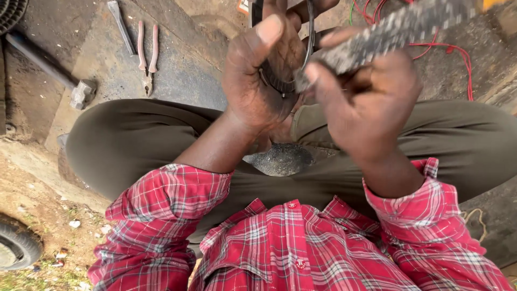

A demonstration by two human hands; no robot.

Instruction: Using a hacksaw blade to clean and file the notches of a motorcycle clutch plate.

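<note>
From the head view, the person sits with knees apart in olive trousers (134,145) and a red plaid shirt (291,248), both hands raised close to the camera. The left hand (258,75) is curled around a dark metal ring (311,37), thumb up and fingers wrapped through it, so the ring sits in the palm with its thin rim arcing out at the top. The right hand (366,102) is clenched on a flat, rough grey file (393,32), which slants up to the right; its lower tip meets the ring just beside the left palm. By my reading, the step in hand is filing or scraping the ring's edge, and the work looks mid-way rather than finished, though the ring's surface is too blurred to judge. A next stroke would call for a steady left grip and the file kept flat against the rim, since the fingers lie very near the contact point. Between the thighs lies 1 dark rounded lump (280,160), perhaps stone or metal; I cannot tell which. On the concrete (183,75) at upper left lie pliers (147,54) with pink handles, a flat metal bar (121,27) just beside them, and a hammer (81,92) further left. Red wire (452,51) trails at upper right, and a tyre (16,248) shows at lower left.
</note>
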